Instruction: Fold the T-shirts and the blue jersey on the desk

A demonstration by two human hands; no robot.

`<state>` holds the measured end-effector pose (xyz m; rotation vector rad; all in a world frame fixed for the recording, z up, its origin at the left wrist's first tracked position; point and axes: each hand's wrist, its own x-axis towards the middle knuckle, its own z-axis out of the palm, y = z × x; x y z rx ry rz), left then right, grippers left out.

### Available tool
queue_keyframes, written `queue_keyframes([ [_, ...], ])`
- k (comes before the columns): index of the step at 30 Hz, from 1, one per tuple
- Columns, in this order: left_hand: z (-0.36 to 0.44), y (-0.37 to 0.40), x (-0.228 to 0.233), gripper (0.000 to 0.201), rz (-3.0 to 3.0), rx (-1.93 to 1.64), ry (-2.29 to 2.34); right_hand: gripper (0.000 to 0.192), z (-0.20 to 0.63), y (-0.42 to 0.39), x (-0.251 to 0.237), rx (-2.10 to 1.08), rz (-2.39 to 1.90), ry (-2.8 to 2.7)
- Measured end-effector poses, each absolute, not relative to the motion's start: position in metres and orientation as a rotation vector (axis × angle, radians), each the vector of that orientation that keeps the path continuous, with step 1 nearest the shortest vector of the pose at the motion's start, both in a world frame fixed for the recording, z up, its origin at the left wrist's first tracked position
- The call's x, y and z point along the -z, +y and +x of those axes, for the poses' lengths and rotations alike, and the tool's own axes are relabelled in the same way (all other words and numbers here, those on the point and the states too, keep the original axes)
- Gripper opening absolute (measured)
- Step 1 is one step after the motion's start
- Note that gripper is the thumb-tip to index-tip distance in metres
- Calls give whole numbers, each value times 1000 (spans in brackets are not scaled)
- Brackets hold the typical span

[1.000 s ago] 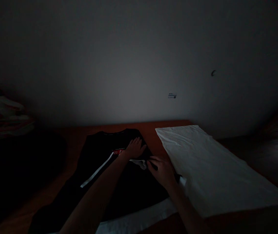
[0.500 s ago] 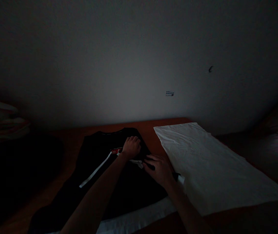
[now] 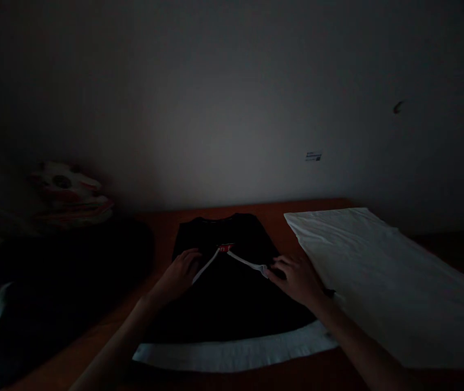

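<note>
On the brown table [image 3: 297,217], close under my view, lies a black shirt [image 3: 232,293], flat, collar away from me toward the wall [image 3: 232,108]. Both sleeves look folded in across the body: their white stripes [image 3: 244,262] meet in a shallow V just below a small red print [image 3: 224,248] at the chest. A white band [image 3: 232,353], either the hem or another cloth under the shirt, shows along the near edge; in this dim light I cannot tell which.

My left hand [image 3: 179,275] rests on the left stripe near the shirt's edge, its fingers [image 3: 191,255] spread loosely and pressing flat, gripping nothing that I can see. My right hand [image 3: 297,278] sits on the right side of the shirt, fingers [image 3: 277,266] curled at the outer end of the right stripe; they seem to pinch the cloth there, but I cannot tell for sure.

As I judge it, the folding is partly done: sides brought in and smoothed, while the length from collar to hem lies unfolded.

Just right of the shirt, almost touching it, a pale cloth [image 3: 378,277] lies spread on the table. To the left a dark heap [image 3: 69,282] lies beside the shirt, and behind it a light bundle with red marks [image 3: 69,193] sits near the wall. A small label [image 3: 312,156] is stuck to the wall.
</note>
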<state>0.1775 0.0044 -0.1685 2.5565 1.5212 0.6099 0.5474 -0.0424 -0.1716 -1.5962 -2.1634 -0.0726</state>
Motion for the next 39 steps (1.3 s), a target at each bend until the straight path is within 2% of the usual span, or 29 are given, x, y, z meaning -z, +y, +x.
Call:
queue_keyframes([
  [2,161,-5,179,49,2528,-452,1625,48,535,-36,157,120,-1650,-2263],
  [4,157,-14,186,64,2532,-282,1680,47,517,-30,155,107,-1668,-2295],
  [6,159,-21,188,76,2542,-192,1719,50,499,-26,165,26,-1694,-2307],
  [9,162,-20,185,80,2536,-159,1737,65,479,-19,190,-105,-1801,-2327],
  [14,156,2,179,75,2443,-235,1726,67,476,5,207,-144,-1788,-2291],
  [20,145,17,184,37,2356,-787,1594,55,482,23,213,-65,-1594,-2043],
  [23,145,18,183,27,2430,-904,1607,42,481,20,210,85,-1511,-1957],
  [28,160,18,177,33,2508,-574,1883,21,468,7,190,240,-1729,-2045],
  [31,166,7,167,31,2532,-477,1856,18,458,-9,174,188,-1839,-2202],
  [35,143,-33,155,26,2522,-486,1752,23,473,-46,159,-13,-1608,-2365],
  [39,92,-91,162,46,2433,-558,1779,30,537,-88,156,-105,-1454,-2263],
])
